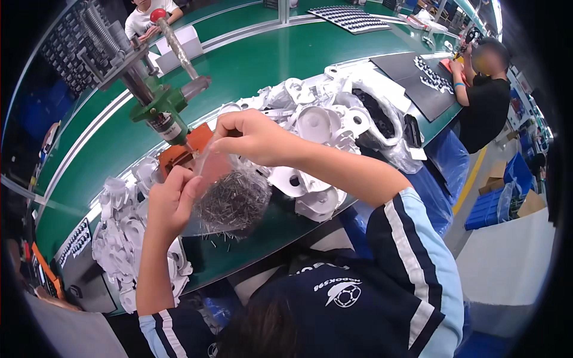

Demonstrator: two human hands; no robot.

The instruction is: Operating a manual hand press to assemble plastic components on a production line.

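A clear plastic bag (236, 201) full of thin metal pins lies on the green bench in front of me. My left hand (169, 201) pinches the bag's upper edge, thumb against fingers. On the other side of the same edge, my right hand (253, 138) also has its fingers closed on the plastic. A few loose pins (222, 238) are scattered below the bag. Just behind my hands stands a green bench press (160, 113) with a red-knobbed lever (173, 42). Under its ram is an orange fixture (173, 156), partly covered by my hands and the bag.
White plastic parts lie heaped to the right (313, 125) and to the left (122, 232) of the press. A black mat (412, 83) with small parts lies farther right. One co-worker (483, 89) is at the right, another person (149, 21) across the bench.
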